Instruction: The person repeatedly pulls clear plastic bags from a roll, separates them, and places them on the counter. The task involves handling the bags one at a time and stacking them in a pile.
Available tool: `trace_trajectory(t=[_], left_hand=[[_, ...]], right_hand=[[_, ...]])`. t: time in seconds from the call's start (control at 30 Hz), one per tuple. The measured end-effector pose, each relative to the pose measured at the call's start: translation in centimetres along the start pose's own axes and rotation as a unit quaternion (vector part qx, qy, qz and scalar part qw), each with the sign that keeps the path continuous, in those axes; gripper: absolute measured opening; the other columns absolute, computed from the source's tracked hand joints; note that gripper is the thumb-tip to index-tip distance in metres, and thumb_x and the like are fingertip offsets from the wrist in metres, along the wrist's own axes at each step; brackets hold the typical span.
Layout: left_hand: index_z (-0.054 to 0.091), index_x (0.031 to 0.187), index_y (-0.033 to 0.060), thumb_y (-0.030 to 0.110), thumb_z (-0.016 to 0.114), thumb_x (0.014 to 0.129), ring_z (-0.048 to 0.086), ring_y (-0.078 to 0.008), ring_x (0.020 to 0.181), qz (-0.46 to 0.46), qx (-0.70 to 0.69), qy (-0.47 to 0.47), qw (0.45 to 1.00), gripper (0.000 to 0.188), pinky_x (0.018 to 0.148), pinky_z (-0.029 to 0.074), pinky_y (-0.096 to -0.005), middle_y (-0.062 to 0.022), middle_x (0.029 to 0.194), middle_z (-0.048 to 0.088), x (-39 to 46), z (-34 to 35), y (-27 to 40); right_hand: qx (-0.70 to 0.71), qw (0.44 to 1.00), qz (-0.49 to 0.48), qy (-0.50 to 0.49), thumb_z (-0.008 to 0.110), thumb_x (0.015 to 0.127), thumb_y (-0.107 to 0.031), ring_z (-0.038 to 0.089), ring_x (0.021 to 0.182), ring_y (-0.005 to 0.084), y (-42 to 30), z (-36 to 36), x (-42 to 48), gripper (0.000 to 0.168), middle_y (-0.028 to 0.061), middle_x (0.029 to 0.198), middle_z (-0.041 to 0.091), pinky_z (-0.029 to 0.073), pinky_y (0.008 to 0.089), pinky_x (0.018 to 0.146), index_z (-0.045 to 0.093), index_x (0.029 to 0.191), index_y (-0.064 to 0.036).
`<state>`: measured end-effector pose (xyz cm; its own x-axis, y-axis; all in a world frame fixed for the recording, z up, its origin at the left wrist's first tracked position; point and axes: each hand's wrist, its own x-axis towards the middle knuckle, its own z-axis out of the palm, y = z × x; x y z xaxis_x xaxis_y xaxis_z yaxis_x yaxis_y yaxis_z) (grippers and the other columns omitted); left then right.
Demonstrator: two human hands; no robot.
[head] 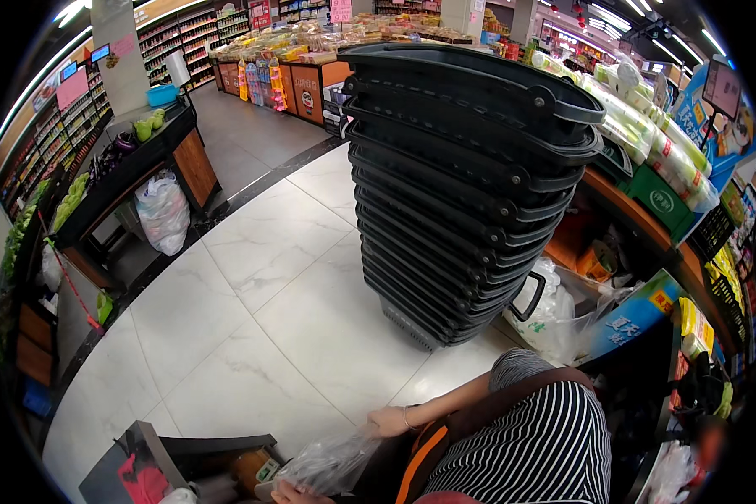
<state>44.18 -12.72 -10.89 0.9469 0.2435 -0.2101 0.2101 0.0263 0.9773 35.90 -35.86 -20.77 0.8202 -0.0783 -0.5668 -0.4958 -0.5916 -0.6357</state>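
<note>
A crumpled clear plastic bag (pixel 334 460) stretches between my two hands at the bottom of the view. My right hand (pixel 389 421), with a thin bracelet at the wrist, grips its upper right end. Partly cut off by the lower rim, my left hand (pixel 299 496) pinches its lower left end. My striped sleeve and a dark strap with an orange band show to the right. Below and left of the bag is a dark-edged counter or stand (pixel 142 463) with a pink-red item on it. The bag looks slightly blurred, and no contents can be made out.
A tall stack of black shopping baskets (pixel 460 189) stands on the tiled floor ahead. Rolls of produce bags (pixel 674 157) lie on a counter at right, above a bin (pixel 579 327) with plastic bags. A vegetable stand (pixel 132 157) is at left; a packaged-food display (pixel 327 44) lies beyond.
</note>
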Motion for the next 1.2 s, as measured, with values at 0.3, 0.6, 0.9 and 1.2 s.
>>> trace_trajectory(t=[0.3,0.6,0.9,1.2], left_hand=[[0.043,0.072,0.0074,0.005,0.061,0.086,0.037,-0.0034,0.061,0.071,0.007,-0.237,0.969,0.023,0.053,0.028,-0.0208,0.0028,0.066,0.045,-2.0,2.2,-4.6],[0.05,0.085,0.007,0.008,0.064,0.079,0.045,-0.011,0.071,0.241,0.234,-0.379,0.862,0.015,0.062,0.038,-0.0249,-0.0047,0.075,0.048,-6.7,2.1,-0.3],[0.057,0.119,0.0124,0.017,0.072,0.075,0.054,-0.0222,0.105,0.292,0.45,-0.096,0.838,0.047,0.086,0.046,-0.0366,-0.0129,0.111,0.056,-4.7,0.2,-6.8],[0.05,0.125,0.0042,0.016,0.058,0.088,0.049,-0.0248,0.114,-0.142,-0.291,-0.339,0.883,0.04,0.091,0.048,-0.0309,-0.0169,0.116,0.054,-5.1,2.8,-2.7]], right_hand=[[0.063,0.936,-0.253,0.237,0.07,0.069,-0.015,0.033,0.125,0.0368,-7.4,-4.2,-5.3,0.093,0.0218,0.132,0.038,0.032,0.0414,0.104,0.017,0.144,-0.003],[0.025,0.905,-0.308,0.293,0.065,0.07,-0.004,0.058,0.09,0.0287,-4.6,-3.5,-4.4,0.045,0.0089,0.098,0.059,0.047,0.0347,0.079,0.055,0.114,-0.006],[0.155,0.851,-0.291,0.41,0.057,0.089,-0.014,0.061,0.077,0.0293,-5.8,-7.5,-8.4,0.011,0.0119,0.083,0.061,0.048,0.0337,0.07,0.057,0.097,-0.007],[-0.016,0.796,-0.265,0.545,0.065,0.079,-0.024,0.061,0.07,0.0354,-3.4,-10.5,-9.0,0.021,0.0147,0.078,0.063,0.048,0.0417,0.061,0.055,0.084,-0.006]])
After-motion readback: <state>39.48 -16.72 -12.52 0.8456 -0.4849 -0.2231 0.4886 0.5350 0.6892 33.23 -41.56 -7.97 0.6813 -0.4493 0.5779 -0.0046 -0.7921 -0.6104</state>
